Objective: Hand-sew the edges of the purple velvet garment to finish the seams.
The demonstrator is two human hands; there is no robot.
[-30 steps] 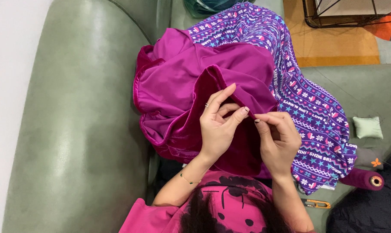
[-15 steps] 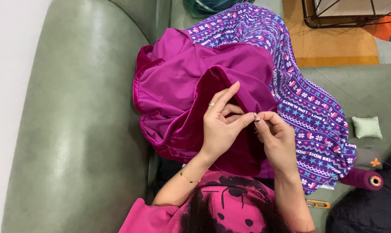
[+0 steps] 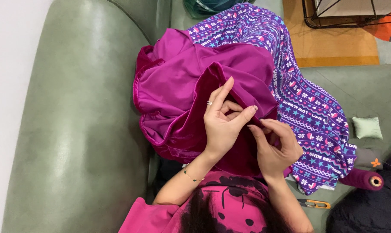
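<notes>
- Magenta velvet fabric (image 3: pixel 182 95), satiny on its outer face, lies bunched over the person's lap on a grey-green leather sofa (image 3: pixel 79 129); only the head view shows it.
- Left hand (image 3: pixel 223 123) sits on the folded edge of the velvet, thumb and fingers curled in and pinching that fold, with a ring on one finger and a thin bracelet at the wrist.
- Right hand (image 3: pixel 275 144) is just beside it, touching the same fold, fingertips drawn narrow together as if around a needle; no needle or thread is clear enough to confirm.
- Judging from the grip, the step in hand is hand-stitching along the velvet's edge, the left hand keeping the fold taut while the right works at the pinch point.
- A next move would call for the fold to stay flat and tight and for the right fingertips to keep a fine, steady pinch close to the left thumb.
- Under the velvet spreads a purple patterned blanket (image 3: pixel 307 103) with stars and hearts.
- On the sofa to the right lie a small pale green pincushion (image 3: pixel 367 127), a magenta thread spool (image 3: pixel 363 179) and yellow-handled thread snips (image 3: pixel 314 204), all well apart from the hands.
- An orange rug (image 3: pixel 333 43) and a black wire frame (image 3: pixel 351 13) show at the top.
</notes>
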